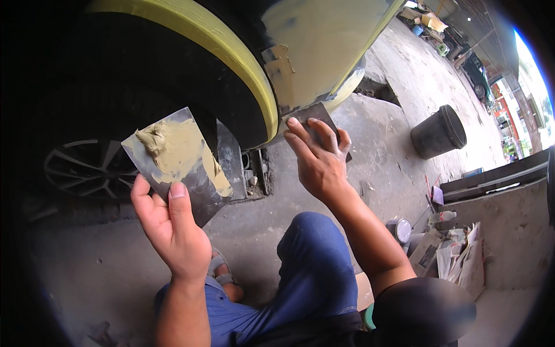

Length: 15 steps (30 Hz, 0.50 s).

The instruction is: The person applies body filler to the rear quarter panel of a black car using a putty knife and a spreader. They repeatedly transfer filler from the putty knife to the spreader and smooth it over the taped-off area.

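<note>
My left hand [176, 231] grips a flat mixing plate [205, 202] by its near edge, thumb on top. Beige body filler [179, 153] is smeared across the plate, with a thicker lump at its far left. In my right hand [324, 168] is a dark flat spreader [318, 115], fingers pressed along its face. The spreader's edge meets the lower corner of a car panel [329, 46] coated in beige filler; whether it touches there I cannot tell. A rougher filler patch [281, 69] sits just above it. Left of the panel curves a yellow wheel-arch edge [231, 40].
Deep in shadow on the left is a spoked wheel [95, 168]. A black bucket [430, 136] stands to the right on the concrete floor. Nearer lie a round tin [400, 229], a clear bottle [442, 217] and crumpled newspapers [457, 254]. The floor has a broken hole [376, 89] beyond the panel.
</note>
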Motion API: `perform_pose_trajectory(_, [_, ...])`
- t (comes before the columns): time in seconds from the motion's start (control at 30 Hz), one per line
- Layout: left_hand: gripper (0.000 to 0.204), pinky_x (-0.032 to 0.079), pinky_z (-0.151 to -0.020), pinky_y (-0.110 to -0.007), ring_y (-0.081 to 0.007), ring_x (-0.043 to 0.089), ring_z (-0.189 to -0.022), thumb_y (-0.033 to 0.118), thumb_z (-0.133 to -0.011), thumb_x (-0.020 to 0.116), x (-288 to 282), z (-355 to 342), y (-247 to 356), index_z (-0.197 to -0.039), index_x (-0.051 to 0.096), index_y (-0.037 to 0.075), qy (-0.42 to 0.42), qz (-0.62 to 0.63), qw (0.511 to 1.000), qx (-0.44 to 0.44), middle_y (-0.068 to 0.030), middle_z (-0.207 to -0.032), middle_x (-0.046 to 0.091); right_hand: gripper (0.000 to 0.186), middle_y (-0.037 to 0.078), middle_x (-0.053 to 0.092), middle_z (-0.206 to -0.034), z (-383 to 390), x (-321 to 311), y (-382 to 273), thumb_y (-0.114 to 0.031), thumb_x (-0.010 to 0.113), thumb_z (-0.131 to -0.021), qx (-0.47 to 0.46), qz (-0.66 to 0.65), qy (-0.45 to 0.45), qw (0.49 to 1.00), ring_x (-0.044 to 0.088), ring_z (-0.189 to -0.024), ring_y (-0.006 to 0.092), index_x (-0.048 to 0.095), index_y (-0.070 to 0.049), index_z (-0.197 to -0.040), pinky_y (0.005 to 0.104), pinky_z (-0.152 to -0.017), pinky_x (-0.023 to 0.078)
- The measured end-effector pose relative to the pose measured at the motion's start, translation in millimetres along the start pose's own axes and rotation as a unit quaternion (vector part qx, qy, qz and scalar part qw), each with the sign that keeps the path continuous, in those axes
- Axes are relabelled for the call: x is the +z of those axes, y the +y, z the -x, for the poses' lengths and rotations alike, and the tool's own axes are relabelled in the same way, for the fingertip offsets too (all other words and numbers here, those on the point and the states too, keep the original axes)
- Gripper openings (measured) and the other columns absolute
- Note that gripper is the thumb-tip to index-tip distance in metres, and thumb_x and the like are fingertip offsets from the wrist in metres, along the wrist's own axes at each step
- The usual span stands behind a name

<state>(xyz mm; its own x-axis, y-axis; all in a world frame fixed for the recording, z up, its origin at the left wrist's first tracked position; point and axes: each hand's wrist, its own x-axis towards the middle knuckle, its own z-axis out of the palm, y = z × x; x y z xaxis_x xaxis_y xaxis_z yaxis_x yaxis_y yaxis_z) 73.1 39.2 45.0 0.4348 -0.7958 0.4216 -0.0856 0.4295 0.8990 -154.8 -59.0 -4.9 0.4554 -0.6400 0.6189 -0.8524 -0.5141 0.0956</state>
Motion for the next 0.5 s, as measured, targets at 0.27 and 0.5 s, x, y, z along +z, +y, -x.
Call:
perform_pose_trajectory(0.27, [0.040, 0.040, -0.098, -0.028, -0.0173, 0.053, -0.114, 0.004, -0.103, 0.043, 0, 0, 0, -0.140, 0.031, -0.005, -0.007, -0.004, 1.000, -0.001, -0.0206, -0.128, 0.055, 0.035, -0.007, 0.061, -0.135, -12, 5, 7, -0.003, 0.064, -0.080, -0.019, -0.003, 0.041, 0.999, 0.047, -0.125, 0.0215, 0.068, -0.018, -0.110, 0.0427, -0.102, 0.027])
perform_pose_trajectory(0.5, [0.040, 0.040, -0.098, -0.028, -0.0177, 0.053, -0.115, 0.006, -0.103, 0.044, -3, 3, -3, -0.140, 0.032, -0.005, -0.004, -0.003, 1.000, -0.011, -0.0204, -0.128, 0.055, 0.036, -0.005, 0.062, -0.134, 13, 23, 10, -0.001, 0.064, -0.079, 0.002, -0.039, 0.024, 0.999, 0.051, -0.122, 0.0224, 0.068, -0.017, -0.111, 0.0425, -0.101, 0.029])
